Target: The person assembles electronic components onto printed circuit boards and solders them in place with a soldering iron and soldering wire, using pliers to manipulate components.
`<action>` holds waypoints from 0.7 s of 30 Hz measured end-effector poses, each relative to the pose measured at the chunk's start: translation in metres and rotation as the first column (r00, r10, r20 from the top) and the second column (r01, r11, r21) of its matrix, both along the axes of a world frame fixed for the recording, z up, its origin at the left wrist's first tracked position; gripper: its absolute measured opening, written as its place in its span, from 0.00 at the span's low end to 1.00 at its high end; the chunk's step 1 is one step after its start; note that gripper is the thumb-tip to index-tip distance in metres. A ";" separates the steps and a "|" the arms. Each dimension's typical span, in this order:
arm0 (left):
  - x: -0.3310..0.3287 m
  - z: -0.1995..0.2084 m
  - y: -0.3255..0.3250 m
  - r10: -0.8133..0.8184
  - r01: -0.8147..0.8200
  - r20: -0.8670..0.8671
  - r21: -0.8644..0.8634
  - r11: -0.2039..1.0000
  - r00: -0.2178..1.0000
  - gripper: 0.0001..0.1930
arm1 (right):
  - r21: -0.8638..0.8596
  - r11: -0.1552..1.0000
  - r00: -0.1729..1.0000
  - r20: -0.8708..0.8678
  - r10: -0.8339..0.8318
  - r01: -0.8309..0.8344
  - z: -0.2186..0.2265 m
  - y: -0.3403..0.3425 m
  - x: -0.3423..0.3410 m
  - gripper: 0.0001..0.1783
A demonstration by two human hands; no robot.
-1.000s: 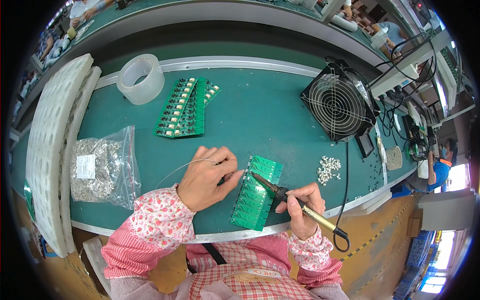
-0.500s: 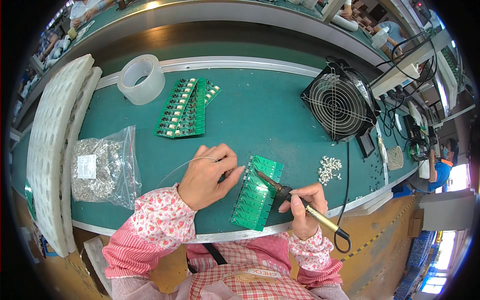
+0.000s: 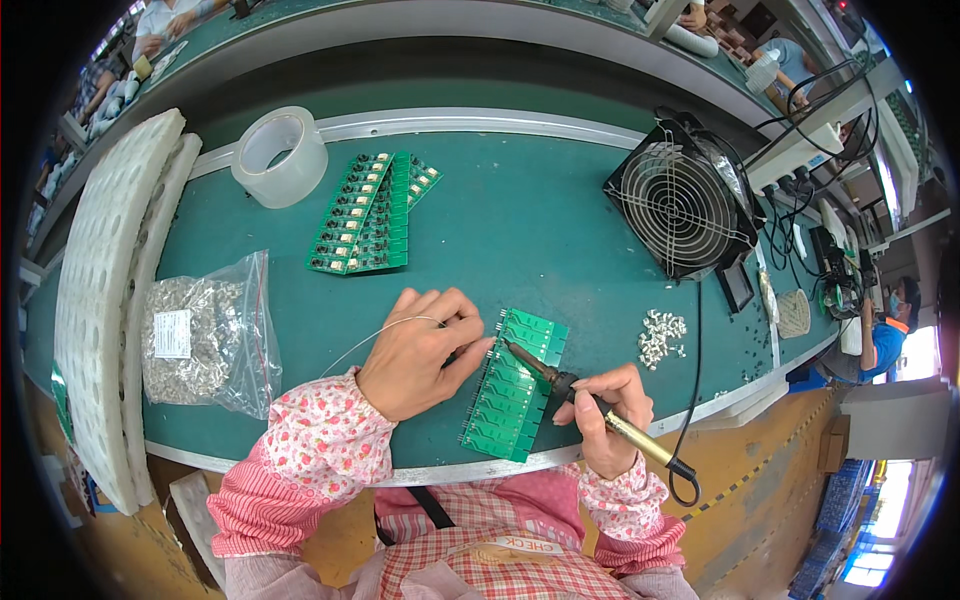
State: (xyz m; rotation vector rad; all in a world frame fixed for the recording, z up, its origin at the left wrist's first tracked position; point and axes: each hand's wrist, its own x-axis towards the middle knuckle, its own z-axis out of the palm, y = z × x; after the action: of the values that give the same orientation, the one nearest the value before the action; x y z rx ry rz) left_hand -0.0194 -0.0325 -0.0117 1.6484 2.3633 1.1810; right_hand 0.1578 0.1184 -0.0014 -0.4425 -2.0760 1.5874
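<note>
A green circuit board panel (image 3: 508, 400) lies on the bench in front of me, with a row of pins along its left edge. My right hand (image 3: 610, 415) grips a soldering iron (image 3: 635, 432) with a gold handle, its tip at the upper left part of the panel. Beside that left edge, my left hand (image 3: 420, 350) is closed on a thin solder wire (image 3: 362, 342), which loops over the hand and trails down toward the sleeve. The thumb and index fingertips come close to the iron's tip.
Populated circuit boards (image 3: 360, 220) are stacked farther back, near a clear tape roll (image 3: 280, 160). At left are a bag of small parts (image 3: 205, 345) and white foam trays (image 3: 110, 300). On the right stand a black fan (image 3: 680, 205) and a pile of small white parts (image 3: 660, 338).
The soldering iron's tip has shifted slightly to the left on the panel. My left hand has barely moved, with its fingertips a little nearer the pin row.
</note>
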 end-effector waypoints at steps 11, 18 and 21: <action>0.001 -0.003 -0.001 0.020 -0.020 0.013 0.035 0.999 1.000 0.05 | 0.035 0.999 1.000 0.013 0.012 -0.013 0.004 -0.003 0.000 0.07; -0.002 -0.003 -0.006 0.010 -0.011 0.058 0.023 1.000 0.998 0.07 | -0.084 0.991 0.991 -0.069 -0.110 0.104 -0.004 -0.008 0.010 0.08; -0.002 -0.002 -0.009 -0.034 0.033 0.039 0.036 0.999 0.999 0.07 | -0.104 0.987 0.989 -0.066 -0.132 0.125 -0.003 -0.010 0.014 0.09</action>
State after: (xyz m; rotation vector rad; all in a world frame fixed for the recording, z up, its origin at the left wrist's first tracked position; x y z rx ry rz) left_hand -0.0216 -0.0417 -0.0140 1.6514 2.2955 1.2443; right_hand 0.1714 0.1084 -0.0049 -0.5346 -1.8813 1.6107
